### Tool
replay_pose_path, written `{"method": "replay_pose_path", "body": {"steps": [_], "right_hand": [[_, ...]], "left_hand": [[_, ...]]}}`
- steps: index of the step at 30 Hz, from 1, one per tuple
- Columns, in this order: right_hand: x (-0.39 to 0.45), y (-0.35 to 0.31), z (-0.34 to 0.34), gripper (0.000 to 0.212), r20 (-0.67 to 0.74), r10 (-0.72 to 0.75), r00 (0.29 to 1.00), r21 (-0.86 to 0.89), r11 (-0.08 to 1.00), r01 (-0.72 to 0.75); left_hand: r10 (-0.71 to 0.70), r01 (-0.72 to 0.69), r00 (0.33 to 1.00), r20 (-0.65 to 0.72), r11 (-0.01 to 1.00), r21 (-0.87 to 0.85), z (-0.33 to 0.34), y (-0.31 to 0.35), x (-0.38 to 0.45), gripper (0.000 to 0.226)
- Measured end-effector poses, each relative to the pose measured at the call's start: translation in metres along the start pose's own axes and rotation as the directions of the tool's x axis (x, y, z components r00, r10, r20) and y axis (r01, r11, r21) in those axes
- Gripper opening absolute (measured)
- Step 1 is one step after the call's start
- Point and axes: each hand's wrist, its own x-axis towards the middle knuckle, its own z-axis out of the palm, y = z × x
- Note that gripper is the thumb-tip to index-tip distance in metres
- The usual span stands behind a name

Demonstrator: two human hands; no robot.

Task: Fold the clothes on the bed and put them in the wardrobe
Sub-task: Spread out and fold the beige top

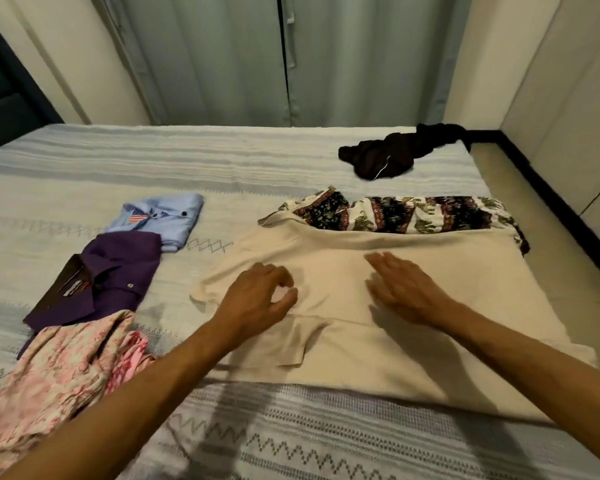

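A cream shirt lies spread on the bed, one sleeve folded in over its front. My left hand hovers over its left part, fingers loosely curled and holding nothing. My right hand lies flat on the shirt's middle with straight fingers. A patterned garment sits partly under the cream shirt's far edge. A folded blue shirt and a folded purple shirt lie at the left, and a crumpled pink floral garment sits nearer me. A black garment is bunched at the far right.
The bed carries a pale striped cover. Grey wardrobe doors stand shut behind the bed. A strip of floor with a dark skirting runs along the bed's right side, next to a wall.
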Motion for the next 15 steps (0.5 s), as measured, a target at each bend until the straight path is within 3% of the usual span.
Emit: {"method": "replay_pose_path", "body": {"steps": [2,5,8,12,15], "right_hand": [[0.006,0.049,-0.007,0.06,-0.04,0.102,0.994,-0.059,0.993,-0.104],[0.017,0.131,-0.014,0.066,-0.062,0.297,0.953,-0.183,0.935,-0.304],[0.025,0.19,-0.024,0.067,-0.04,0.431,0.901,-0.259,0.867,-0.426],[0.031,0.239,-0.049,0.041,0.059,0.399,0.915,-0.288,0.885,-0.367],[0.027,0.265,-0.062,0.034,0.099,0.32,0.942,-0.35,0.898,-0.268]], "left_hand": [[0.035,-0.039,0.986,0.162,0.999,0.016,0.027,0.008,0.046,0.042],[0.193,-0.219,0.963,0.19,0.967,0.128,0.061,0.013,0.12,0.052],[0.139,-0.213,0.956,0.257,0.934,0.286,0.074,0.009,0.177,0.071],[0.066,-0.244,0.908,0.413,0.885,0.396,0.071,-0.008,0.22,0.059],[0.194,-0.351,0.899,0.392,0.855,0.382,0.062,-0.027,0.233,0.038]]}}
